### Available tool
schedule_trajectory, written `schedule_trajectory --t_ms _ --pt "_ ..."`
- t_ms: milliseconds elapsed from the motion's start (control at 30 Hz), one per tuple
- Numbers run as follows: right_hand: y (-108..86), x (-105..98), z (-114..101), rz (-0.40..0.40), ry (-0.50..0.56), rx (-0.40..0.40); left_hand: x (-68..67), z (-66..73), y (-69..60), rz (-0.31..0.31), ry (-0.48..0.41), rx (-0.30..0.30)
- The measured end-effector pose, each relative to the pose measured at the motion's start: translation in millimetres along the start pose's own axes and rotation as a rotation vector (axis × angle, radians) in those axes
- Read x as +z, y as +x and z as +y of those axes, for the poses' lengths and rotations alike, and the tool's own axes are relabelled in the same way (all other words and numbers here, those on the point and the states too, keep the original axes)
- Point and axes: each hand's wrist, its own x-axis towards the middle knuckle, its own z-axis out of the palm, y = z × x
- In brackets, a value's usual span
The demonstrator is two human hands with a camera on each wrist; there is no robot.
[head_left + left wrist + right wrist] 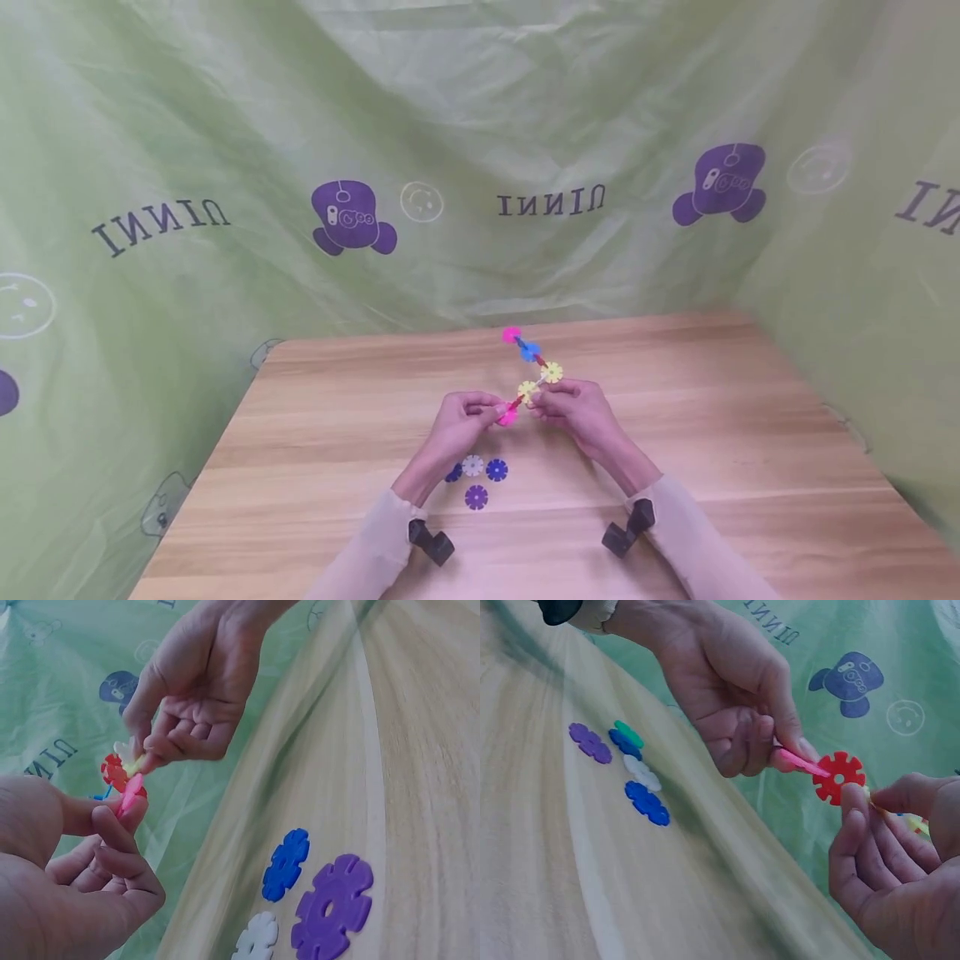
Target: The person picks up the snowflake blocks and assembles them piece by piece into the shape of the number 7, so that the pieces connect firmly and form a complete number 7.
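A chain of joined notched discs is held up above the table between both hands. My left hand (465,429) pinches the pink disc (507,416) at its near end. A red disc (838,778) joins that pink one to a yellow disc (527,392), which my right hand (583,417) pinches between thumb and fingers. Beyond my right fingers the chain runs up and left through another yellow disc (552,372), a red one and a blue disc (530,352) to a pink disc (512,334) at the far end.
Loose discs lie on the wooden table (337,467) near my left wrist: a white disc (472,465), a purple disc (476,497), a blue disc (497,470) and another blue one. A green disc (628,734) shows in the right wrist view. Green printed cloth (465,275) hangs behind.
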Motion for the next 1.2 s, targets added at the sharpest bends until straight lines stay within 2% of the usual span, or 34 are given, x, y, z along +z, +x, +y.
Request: schedule_trajectory --t_ms 200,333,400,567,700,933,1067,1200 --pt "1.6 -4 -1 -0.115 -0.071 0.003 -0.8 -3.8 2.7 -0.017 -0.021 0.006" --pt "2.4 0 2 -0.216 -0.14 0.008 0.3 -3.9 4.4 -0.019 -0.04 0.012" --pt "2.0 2 4 -0.241 -0.147 0.014 1.6 -3.1 4.1 -0.023 -0.04 0.013" --pt "-0.2 4 10 -0.236 -0.114 0.021 4.0 -3.1 2.6 -0.05 -0.023 0.007" --pt "-0.5 2 9 -0.221 -0.121 0.012 -0.4 -4.3 2.9 -0.084 0.04 0.025" --pt "1.0 -2 4 -0.174 -0.138 0.019 -20.3 -5.7 -3.2 -0.146 0.234 0.057" --pt "1.4 -3 3 -0.165 -0.121 0.031 -33.6 -7.4 -10.3 -0.19 0.302 0.063" --pt "1.5 -3 4 -0.157 -0.1 0.04 -50.1 -10.7 -19.6 -0.205 0.393 0.081"
